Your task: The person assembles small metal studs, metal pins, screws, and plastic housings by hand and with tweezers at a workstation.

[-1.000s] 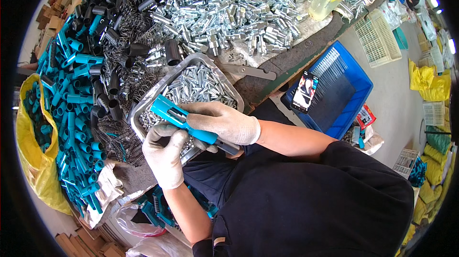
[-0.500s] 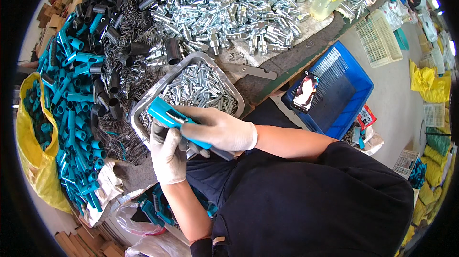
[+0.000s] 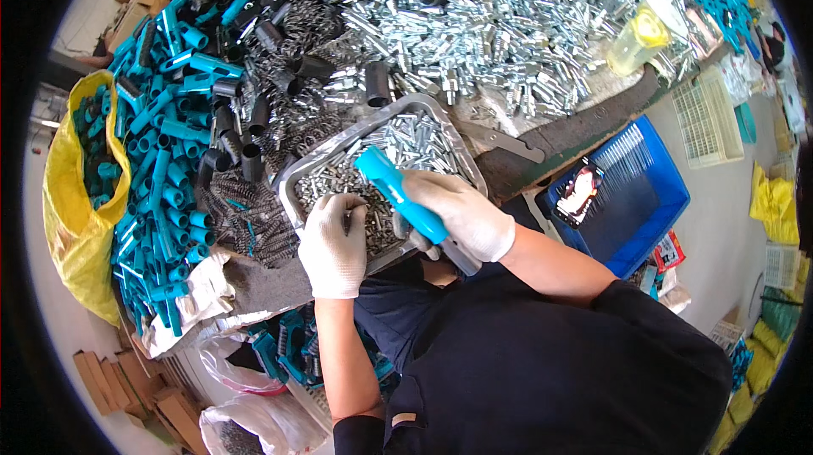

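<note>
My right hand (image 3: pixel 457 218), in a white glove, grips a bright blue plastic handle (image 3: pixel 396 191) that slants up to the left over a metal tray (image 3: pixel 457 137). The tray holds several small silver metal parts (image 3: pixel 406 137) and dark springs. My left hand (image 3: pixel 332 243), also gloved, reaches down into the near left part of the tray with its fingertips among the small parts; whether it pinches one is hidden.
The bench carries heaps of blue plastic tubes (image 3: pixel 169 167), black tubes (image 3: pixel 254 129), dark springs (image 3: pixel 246 218) and silver parts (image 3: pixel 508 23). A yellow sack (image 3: pixel 80 226) hangs at left. A blue crate (image 3: pixel 644 192) with a phone (image 3: pixel 577 192) sits at right. Bags lie below.
My left hand has moved from under the blue handle out to the left and into the tray. The right hand has raised the handle slightly toward the tray's middle.
</note>
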A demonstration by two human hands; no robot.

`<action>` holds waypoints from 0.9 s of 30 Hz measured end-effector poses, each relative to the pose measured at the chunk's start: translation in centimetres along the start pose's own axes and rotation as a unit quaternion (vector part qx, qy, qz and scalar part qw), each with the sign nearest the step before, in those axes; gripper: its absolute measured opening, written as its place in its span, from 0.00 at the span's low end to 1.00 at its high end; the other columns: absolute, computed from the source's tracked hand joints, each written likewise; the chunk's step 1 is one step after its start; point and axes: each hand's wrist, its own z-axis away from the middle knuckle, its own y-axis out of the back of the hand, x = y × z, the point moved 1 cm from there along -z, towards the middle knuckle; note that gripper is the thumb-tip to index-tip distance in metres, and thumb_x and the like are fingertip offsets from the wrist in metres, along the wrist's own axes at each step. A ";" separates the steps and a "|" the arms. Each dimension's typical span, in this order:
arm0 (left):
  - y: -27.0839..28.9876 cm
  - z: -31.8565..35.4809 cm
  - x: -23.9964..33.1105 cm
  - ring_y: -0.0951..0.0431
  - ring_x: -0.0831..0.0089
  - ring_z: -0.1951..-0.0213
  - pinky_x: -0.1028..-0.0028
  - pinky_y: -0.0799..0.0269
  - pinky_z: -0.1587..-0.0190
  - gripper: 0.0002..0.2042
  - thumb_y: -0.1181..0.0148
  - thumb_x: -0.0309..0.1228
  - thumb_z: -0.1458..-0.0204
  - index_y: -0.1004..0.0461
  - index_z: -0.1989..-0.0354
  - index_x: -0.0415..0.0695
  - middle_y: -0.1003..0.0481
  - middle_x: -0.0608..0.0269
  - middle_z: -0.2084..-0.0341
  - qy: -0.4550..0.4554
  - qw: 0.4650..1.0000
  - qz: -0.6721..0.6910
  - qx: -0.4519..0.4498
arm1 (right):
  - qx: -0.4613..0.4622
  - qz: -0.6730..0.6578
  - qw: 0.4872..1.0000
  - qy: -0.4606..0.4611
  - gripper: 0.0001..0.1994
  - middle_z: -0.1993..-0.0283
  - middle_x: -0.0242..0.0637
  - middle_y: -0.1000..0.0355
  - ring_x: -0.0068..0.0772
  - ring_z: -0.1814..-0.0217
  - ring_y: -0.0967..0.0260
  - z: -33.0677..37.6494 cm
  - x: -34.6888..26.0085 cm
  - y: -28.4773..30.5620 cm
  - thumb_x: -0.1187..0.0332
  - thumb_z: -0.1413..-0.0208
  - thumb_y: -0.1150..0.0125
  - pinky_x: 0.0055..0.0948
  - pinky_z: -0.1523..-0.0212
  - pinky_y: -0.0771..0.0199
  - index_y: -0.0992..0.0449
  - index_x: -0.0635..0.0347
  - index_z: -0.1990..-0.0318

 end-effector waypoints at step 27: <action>0.8 -0.4 0.8 0.21 0.56 0.59 0.65 0.27 0.56 0.08 0.38 0.31 0.50 0.22 0.62 0.45 0.22 0.57 0.65 0.081 0.996 -0.023 -0.003 | -0.002 -0.093 0.995 -0.037 0.26 0.68 0.27 0.34 0.17 0.71 0.36 -0.2 -0.3 1.1 0.48 0.34 0.54 0.20 0.76 0.32 0.34 0.55 0.36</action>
